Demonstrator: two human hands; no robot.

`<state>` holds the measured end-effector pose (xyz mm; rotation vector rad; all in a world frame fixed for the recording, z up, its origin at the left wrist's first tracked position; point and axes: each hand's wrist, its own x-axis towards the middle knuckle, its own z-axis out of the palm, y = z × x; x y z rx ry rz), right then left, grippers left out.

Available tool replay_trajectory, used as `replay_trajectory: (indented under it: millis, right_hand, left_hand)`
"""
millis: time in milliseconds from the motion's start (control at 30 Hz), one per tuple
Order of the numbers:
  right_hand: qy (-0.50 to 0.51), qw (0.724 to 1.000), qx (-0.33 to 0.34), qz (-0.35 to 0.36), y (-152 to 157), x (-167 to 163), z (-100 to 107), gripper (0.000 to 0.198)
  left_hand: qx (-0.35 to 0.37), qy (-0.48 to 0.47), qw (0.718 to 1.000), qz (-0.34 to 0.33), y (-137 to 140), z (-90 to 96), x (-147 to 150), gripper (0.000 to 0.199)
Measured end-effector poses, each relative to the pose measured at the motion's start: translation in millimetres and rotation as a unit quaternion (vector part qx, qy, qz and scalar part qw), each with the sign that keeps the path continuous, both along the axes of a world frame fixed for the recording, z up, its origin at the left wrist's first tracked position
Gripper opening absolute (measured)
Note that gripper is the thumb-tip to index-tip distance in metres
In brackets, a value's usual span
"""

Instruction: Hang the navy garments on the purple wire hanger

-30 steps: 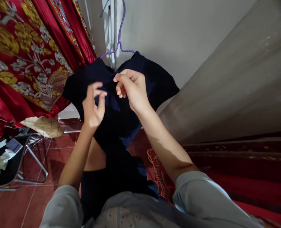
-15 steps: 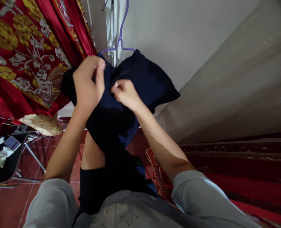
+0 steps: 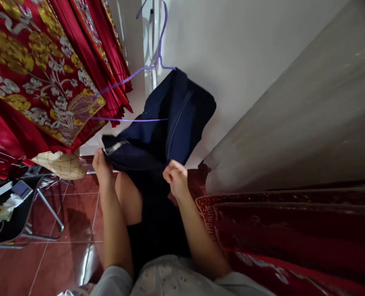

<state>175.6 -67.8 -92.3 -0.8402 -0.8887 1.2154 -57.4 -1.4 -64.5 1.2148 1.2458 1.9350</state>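
A dark navy garment (image 3: 185, 119) with a long front opening hangs by one shoulder from a purple wire hanger (image 3: 129, 76). Its other side is off the hanger, so the left arm and lower bar of the hanger show bare. My left hand (image 3: 102, 164) is closed on the garment's collar or shoulder end, where a pale label shows. Lower on the right, my right hand (image 3: 176, 174) pinches the edge of the front opening. The cloth between my hands sags open, with its inside showing.
Red cloth with gold and silver embroidery (image 3: 46, 74) hangs at left. Below it stands a black chair (image 3: 18, 218) with a phone (image 3: 22, 189) and papers. A grey curtain (image 3: 293, 123) and red fabric (image 3: 293, 230) fill the right. The floor is red tile (image 3: 68, 230).
The garment's left side has come off the hanger and is drawn down toward me. Both hands have moved lower, my right hand also a little rightward, and the front has spread open.
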Motion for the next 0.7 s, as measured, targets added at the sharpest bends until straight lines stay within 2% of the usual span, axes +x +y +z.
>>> replay_trajectory:
  millis: [33, 100, 200, 267, 333, 367, 433, 467, 500, 567, 633, 700]
  right_hand:
    - [-0.013, 1.000, -0.012, -0.009, -3.0, 3.4, -4.6, 0.021]
    - [-0.076, 0.996, -0.049, -0.014, -4.3, 12.2, -7.2, 0.021]
    - [-0.184, 0.980, -0.072, -0.016, -1.1, 20.0, 1.6, 0.026]
    - [-0.214, 0.976, -0.023, 0.015, -0.7, 17.5, 12.1, 0.043]
    - [-0.224, 0.971, 0.043, 0.072, -1.5, 11.2, 24.0, 0.053]
    - [-0.230, 0.967, 0.062, 0.093, -1.5, 8.2, 30.4, 0.051]
    - [-0.249, 0.962, 0.064, 0.098, 1.0, 6.1, 44.7, 0.026]
    - [-0.258, 0.960, 0.057, 0.092, 3.4, 7.9, 52.9, 0.010]
    - [-0.267, 0.957, 0.056, 0.095, 6.6, 11.7, 62.1, 0.009]
    - [-0.290, 0.943, 0.091, 0.135, 14.9, 24.3, 83.6, 0.018]
    - [-0.318, 0.921, 0.158, 0.163, 26.5, 39.2, 107.6, 0.022]
    - [-0.332, 0.913, 0.209, 0.110, 43.0, 50.8, 129.8, 0.035]
  left_hand:
    - [-0.008, 0.010, 1.000, -0.002, -11.7, -7.0, 5.9, 0.037]
    - [-0.021, 0.022, 0.999, -0.011, -27.7, -9.2, 18.5, 0.038]
    - [-0.019, 0.032, 0.997, -0.073, -37.8, 9.3, 44.5, 0.037]
    - [-0.025, 0.047, 0.987, -0.149, -41.6, 28.5, 66.4, 0.035]
    - [-0.032, 0.089, 0.971, -0.218, -44.9, 46.8, 87.7, 0.033]
    - [-0.023, 0.119, 0.963, -0.240, -45.8, 54.3, 96.4, 0.033]
    - [0.022, 0.175, 0.951, -0.255, -44.0, 63.8, 107.2, 0.029]
    - [0.049, 0.194, 0.947, -0.251, -41.1, 65.3, 108.9, 0.027]
    - [0.067, 0.208, 0.944, -0.247, -37.0, 64.5, 108.2, 0.026]
    - [0.066, 0.230, 0.933, -0.271, -27.6, 56.7, 100.7, 0.034]
    - [0.029, 0.266, 0.908, -0.322, -20.8, 43.9, 88.1, 0.043]
    - [-0.012, 0.314, 0.877, -0.364, -19.2, 31.9, 74.1, 0.049]
